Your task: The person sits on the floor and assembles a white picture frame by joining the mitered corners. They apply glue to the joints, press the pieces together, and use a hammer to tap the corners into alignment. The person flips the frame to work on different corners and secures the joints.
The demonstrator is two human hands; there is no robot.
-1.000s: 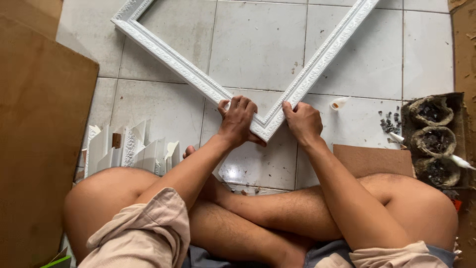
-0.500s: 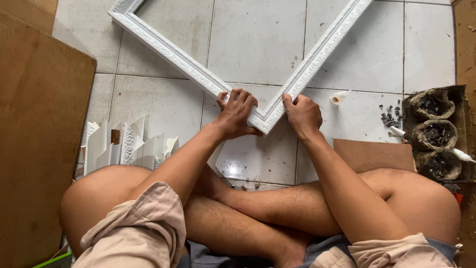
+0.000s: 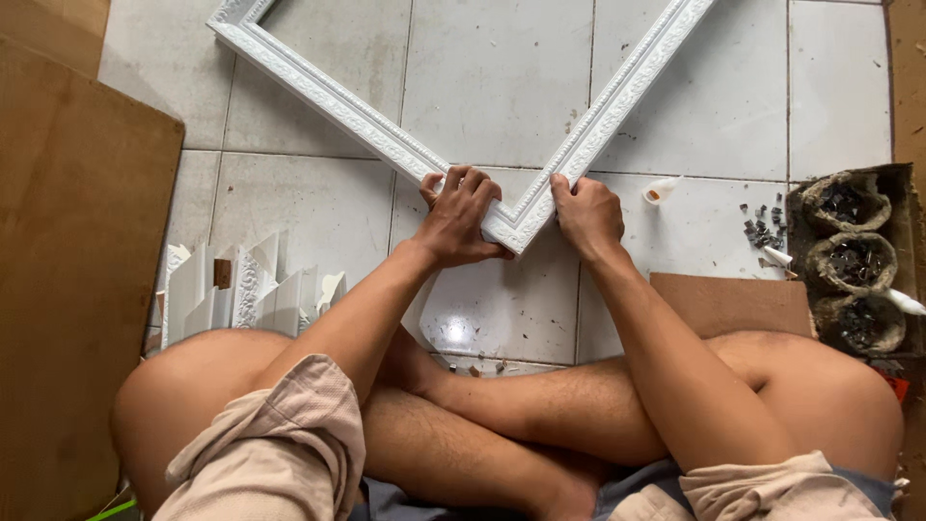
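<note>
Floor space around the work was limited. Open tiled floor (image 3: 289, 203) lay to the far side of the hands, inside and beyond the white frame (image 3: 617, 106). A large brown board (image 3: 68, 289) closed off the left edge. A cardboard box (image 3: 902, 193) holding three round nests of small dark metal parts stood at the right edge, and a flat brown cardboard piece (image 3: 733, 304) lay just near of it. Loose dark metal parts (image 3: 762, 232) were scattered on the tile between the frame and the box. A small white cap-like object (image 3: 658, 191) lay just right of the right hand.

The far ends of both frame rails were cut off by the top edge of the view, so the full outline could not be seen. The joint at the corner was partly covered by fingers. The contents of the box nests were too small to identify further.

The frame was white, with a raised ornamental relief along its face and a beaded inner edge. Its two visible rails met in a mitred corner pointing toward the person, resting on the floor at centre.

The left hand (image 3: 461, 220) was closed over the left rail at the corner, fingers wrapped across its top. The right hand (image 3: 586, 214) gripped the right rail just beside the corner. A stack of short white moulding offcuts (image 3: 241, 289) stood near the left knee.
</note>
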